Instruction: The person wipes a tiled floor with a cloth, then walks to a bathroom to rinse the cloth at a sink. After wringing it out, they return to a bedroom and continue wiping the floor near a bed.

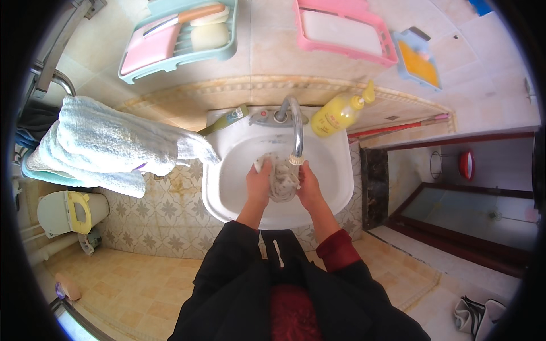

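Observation:
A crumpled, light-coloured cloth with small dark spots [282, 181] is bunched between my two hands, over the bowl of a white washbasin [226, 200]. My left hand [258, 181] grips its left side, the thumb lying on top. On the other side, my right hand [309, 183] has its fingers against the cloth's right edge; the fingertips are partly hidden. Directly above the cloth hangs the outlet of a curved chrome faucet [297, 132]. Whether water is running cannot be told.
A yellow pump bottle [335, 116] and a green tube [226, 120] stand on the basin's back ledge. Pale blue towels [115, 140] hang at the left, near the rim. Wall trays hold soap, including a pink one [305, 47]. A toilet [55, 213] is at far left, a doorway at right.

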Available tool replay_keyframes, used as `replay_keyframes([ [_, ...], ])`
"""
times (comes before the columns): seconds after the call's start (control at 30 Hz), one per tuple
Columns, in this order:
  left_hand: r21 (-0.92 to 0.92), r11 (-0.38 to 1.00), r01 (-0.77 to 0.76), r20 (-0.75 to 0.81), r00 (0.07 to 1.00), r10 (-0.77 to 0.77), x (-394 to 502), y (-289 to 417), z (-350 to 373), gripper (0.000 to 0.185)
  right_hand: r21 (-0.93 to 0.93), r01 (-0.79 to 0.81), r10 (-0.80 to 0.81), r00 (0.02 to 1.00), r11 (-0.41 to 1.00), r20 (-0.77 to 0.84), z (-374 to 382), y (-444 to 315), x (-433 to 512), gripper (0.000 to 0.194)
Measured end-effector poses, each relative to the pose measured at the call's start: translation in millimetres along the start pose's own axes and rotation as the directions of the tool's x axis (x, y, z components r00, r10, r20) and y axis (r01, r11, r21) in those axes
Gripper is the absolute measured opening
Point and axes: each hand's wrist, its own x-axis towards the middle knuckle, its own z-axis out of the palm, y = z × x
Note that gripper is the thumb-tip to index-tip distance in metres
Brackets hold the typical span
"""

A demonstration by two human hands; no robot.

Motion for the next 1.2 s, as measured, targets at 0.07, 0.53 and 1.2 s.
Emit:
replay_keyframes([
  [0.07, 0.334, 0.936, -0.109, 0.006, 0.993, 0.114, -10.7, 5.6, 12.8, 0.046, 0.25, -0.124, 0.067, 0.972, 0.96, 0.224, -0.7, 0.3, -4.1, 0.046],
  [0.53, 0.071, 0.994, 0.079, 0.271, 0.958, -0.096, 10.7, 30.8, -9.3, 0.05, 0.241, -0.143, 0.042, 0.924, 0.96, 0.38, 31.9, 7.5, -13.6, 0.038],
  [1.2, 0.659, -0.033, -0.751, 0.693, 0.589, 0.416, -33.1, 46.9, 73.2, 0.023, 0.358, 0.43, -0.504, 0.851, 0.829, 0.144, 39.8, 52.2, 46.6, 0.043],
])
